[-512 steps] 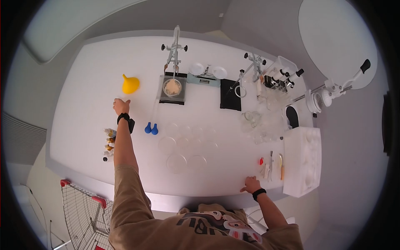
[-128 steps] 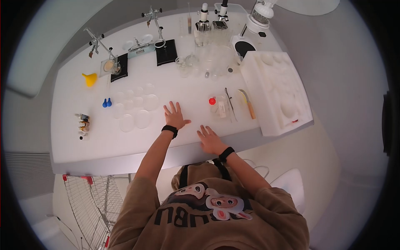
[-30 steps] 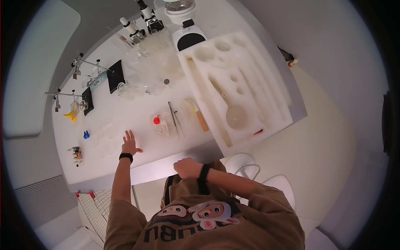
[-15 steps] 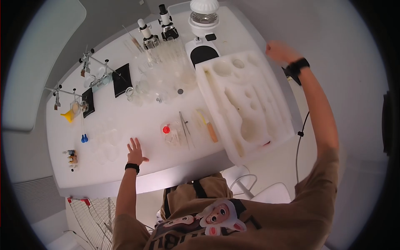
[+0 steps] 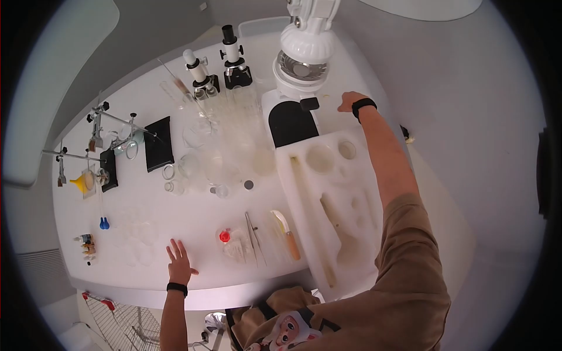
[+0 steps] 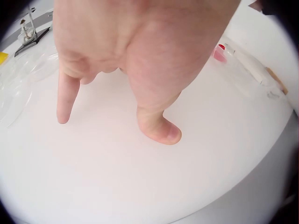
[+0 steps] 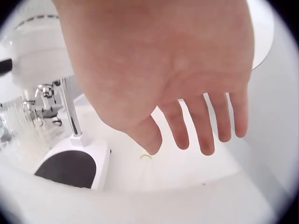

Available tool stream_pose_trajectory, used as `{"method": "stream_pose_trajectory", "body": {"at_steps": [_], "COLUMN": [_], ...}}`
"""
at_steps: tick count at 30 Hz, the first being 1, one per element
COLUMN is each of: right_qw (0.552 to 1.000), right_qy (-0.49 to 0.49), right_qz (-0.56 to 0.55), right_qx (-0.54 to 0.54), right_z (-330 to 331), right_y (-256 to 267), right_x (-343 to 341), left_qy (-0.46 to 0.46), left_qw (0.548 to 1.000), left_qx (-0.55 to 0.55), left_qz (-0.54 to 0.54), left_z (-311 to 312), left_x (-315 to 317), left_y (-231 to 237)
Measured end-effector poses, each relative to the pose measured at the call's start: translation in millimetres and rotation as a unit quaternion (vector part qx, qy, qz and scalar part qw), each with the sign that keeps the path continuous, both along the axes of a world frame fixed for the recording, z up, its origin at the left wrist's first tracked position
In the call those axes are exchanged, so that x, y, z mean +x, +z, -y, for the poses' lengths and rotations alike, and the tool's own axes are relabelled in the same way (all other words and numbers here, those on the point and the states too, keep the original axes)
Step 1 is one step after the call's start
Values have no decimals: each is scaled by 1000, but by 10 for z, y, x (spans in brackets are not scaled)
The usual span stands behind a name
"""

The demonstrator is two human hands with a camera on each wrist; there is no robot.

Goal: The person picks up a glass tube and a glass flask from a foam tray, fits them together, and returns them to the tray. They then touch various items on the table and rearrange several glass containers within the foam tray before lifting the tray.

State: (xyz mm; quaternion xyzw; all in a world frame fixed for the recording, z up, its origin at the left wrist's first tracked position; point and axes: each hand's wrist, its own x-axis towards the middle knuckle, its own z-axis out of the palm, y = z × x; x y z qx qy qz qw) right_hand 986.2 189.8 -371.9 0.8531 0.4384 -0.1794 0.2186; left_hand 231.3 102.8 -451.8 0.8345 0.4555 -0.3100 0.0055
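Observation:
My left hand rests on the white table with fingers spread and holds nothing. It lies between faint clear dishes on its left and a clear bag with a red cap on its right. Beyond the white foam tray, my right hand reaches out over the far right of the table. In the right wrist view its palm and straight, separated fingers show, with nothing held. Below its thumb lies a small yellowish curved strip. Left of this hand stands a white device with a black plate on its base.
Tweezers and a wooden-handled knife lie beside the foam tray. Glassware and two microscopes stand behind. At the left are stands with black bases, a yellow funnel, blue bulbs and small bottles.
My right hand has gone from the table's front edge, out past the foam tray's right side, to the far right of the table. My left hand stays on the table; the head view has shifted.

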Motion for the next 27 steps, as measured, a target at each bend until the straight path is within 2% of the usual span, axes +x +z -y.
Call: {"method": "stream_pose_trajectory", "body": {"at_steps": [2, 5, 9, 10, 14, 16, 23, 27], "right_qw": [988, 977, 963, 976, 988, 993, 996, 990], "right_qy": [-72, -119, -158, -118, -71, -64, -50, -65], "right_qz": [-140, -172, -216, -178, -133, -75, -31, -21], "right_qx": [0, -49, -39, -40, -37, 59, 60, 126], "right_z": [-164, -302, -374, -343, -301, -300, -325, -362], "right_y": [-144, -305, -528, -554, -634, -838, -465, -141], "right_x": [16, 23, 212, 211, 122, 155, -13, 129], "left_qy": [3, 0, -10, -15, -22, -24, -37, -46], "left_qw": [1000, 1000, 1000, 1000, 1000, 999, 999, 998], "left_qx": [-12, -12, -16, -11, -5, 0, 11, 21], "left_qz": [1, -8, -18, -16, -20, -24, -38, -32], "left_z": [0, -7, -8, -14, -10, 3, 4, 28], "left_x": [40, 56, 72, 81, 106, 114, 68, 19], "left_y": [45, 30, 55, 54, 76, 78, 37, -7]}}
